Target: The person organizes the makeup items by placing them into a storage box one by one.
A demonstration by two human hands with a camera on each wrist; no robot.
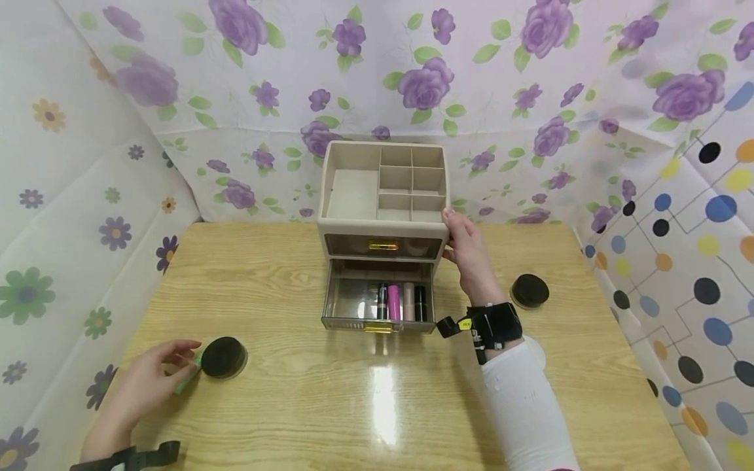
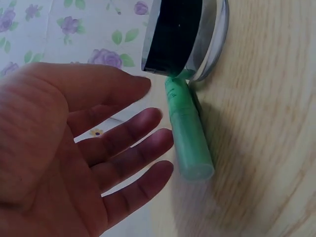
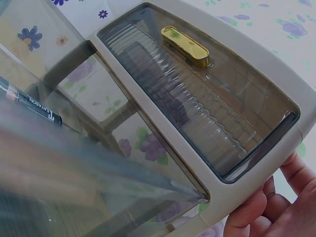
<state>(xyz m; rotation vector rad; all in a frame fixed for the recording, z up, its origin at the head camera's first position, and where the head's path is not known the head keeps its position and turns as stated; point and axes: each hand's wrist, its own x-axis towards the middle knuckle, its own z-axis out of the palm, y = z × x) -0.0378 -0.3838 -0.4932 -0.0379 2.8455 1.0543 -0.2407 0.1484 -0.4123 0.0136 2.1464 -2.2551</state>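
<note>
A beige cosmetics organizer (image 1: 383, 227) stands at the back of the table. Its lower drawer (image 1: 347, 301) is pulled out and holds several lipstick-like tubes (image 1: 393, 302). My right hand (image 1: 468, 252) grips the organizer's right side; in the right wrist view its bent fingers (image 3: 249, 212) touch the side edge, partly hidden. At the front left, my left hand (image 1: 150, 379) has its fingers spread beside a green tube (image 2: 190, 131) lying on the table. That hand holds nothing. One end of the tube meets a round black-lidded jar (image 1: 224, 358).
A second black-lidded jar (image 1: 529, 291) sits right of my right wrist. The organizer's upper drawer (image 1: 353, 246) is closed, with a gold handle (image 1: 383, 245). Flowered cloth (image 1: 265, 131) hangs close behind, and patterned cloth borders both sides of the wooden table (image 1: 283, 405).
</note>
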